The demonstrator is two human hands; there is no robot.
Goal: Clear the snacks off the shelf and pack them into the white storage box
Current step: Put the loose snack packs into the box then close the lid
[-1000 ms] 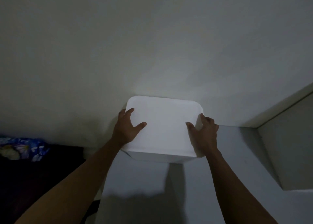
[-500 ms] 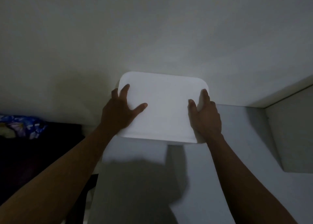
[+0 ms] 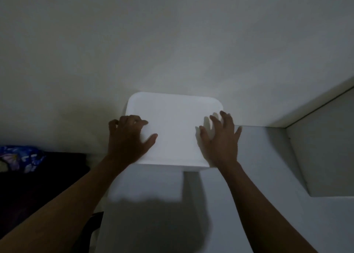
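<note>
The white storage box (image 3: pixel 174 130) stands with its lid on, on top of a white shelf unit (image 3: pixel 258 168), its back against the wall. My left hand (image 3: pixel 128 140) is at the lid's left edge, fingers curled over the rim and thumb lying on top. My right hand (image 3: pixel 220 143) is over the lid's right side with fingers spread and straight, a shadow showing under the fingertips. No snacks are in view; the box's inside is hidden by the lid.
A plain pale wall (image 3: pixel 172 42) fills the upper view. A white side panel (image 3: pixel 325 153) rises at the right of the shelf top. At the left, below, lie a blue patterned cloth (image 3: pixel 21 157) and a dark area. The light is dim.
The box has been pushed back against the wall. My left fingers went from flat to curled at the rim, and my right fingers have spread and lifted.
</note>
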